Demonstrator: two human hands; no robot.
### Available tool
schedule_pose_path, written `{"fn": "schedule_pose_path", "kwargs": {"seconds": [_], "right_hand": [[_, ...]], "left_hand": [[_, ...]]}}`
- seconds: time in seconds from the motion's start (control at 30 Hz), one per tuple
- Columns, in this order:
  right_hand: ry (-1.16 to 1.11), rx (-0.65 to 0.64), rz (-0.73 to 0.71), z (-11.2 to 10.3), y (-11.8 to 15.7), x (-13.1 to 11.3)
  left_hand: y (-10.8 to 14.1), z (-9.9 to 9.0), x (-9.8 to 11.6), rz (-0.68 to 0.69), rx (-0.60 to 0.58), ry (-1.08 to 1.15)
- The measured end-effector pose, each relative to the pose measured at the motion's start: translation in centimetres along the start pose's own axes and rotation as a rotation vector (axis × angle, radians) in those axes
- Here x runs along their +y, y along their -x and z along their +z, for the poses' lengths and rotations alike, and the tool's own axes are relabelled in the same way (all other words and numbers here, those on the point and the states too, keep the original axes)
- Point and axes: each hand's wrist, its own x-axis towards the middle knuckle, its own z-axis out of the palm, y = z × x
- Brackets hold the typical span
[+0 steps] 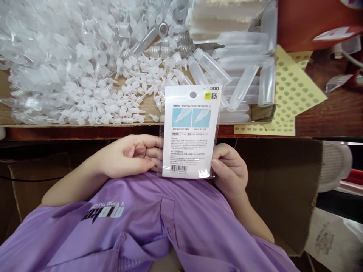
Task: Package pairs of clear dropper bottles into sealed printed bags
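Between my two hands a flat clear plastic packet with a white printed card (189, 143) is held upright, its printed side facing me. The card carries two blue pictures, a barcode and a yellow label. My left hand (136, 156) grips the packet's left edge, with its fingertips partly behind it. At the lower right edge my right hand (230, 166) pinches the packet between thumb and curled fingers. Just beyond the packet's top lie small white nozzle tips (127, 102) and clear plastic tubes (241, 87) in a cardboard tray. What the packet holds behind the card is hidden.
The cardboard tray's front edge (85, 125) runs along the reddish table (326, 117). Clear threaded bottle parts (62, 49) are heaped at its left. Yellow sticker sheets (297, 83) lie to the right, near a red object (312, 22). A cardboard box (283, 189) stands below.
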Motion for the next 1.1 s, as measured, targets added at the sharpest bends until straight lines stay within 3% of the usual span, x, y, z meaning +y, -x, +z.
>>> {"fn": "schedule_pose_path", "kwargs": {"seconds": [0.27, 0.6, 0.83, 1.1], "right_hand": [[0.020, -0.015, -0.031, -0.1, 0.1, 0.1], [0.044, 0.013, -0.036, 0.2, 0.1, -0.1], [0.073, 0.029, -0.048, 0.0, 0.2, 0.1], [0.076, 0.026, -0.055, 0.0, 0.2, 0.0]], "left_hand": [[0.0, 1.3, 0.4, -0.097, 0.271, -0.288], [0.1, 0.4, 0.4, -0.014, 0.143, -0.321], [0.3, 0.6, 0.4, 0.024, 0.155, -0.319], [0.1, 0.6, 0.2, 0.053, 0.251, -0.640]]}}
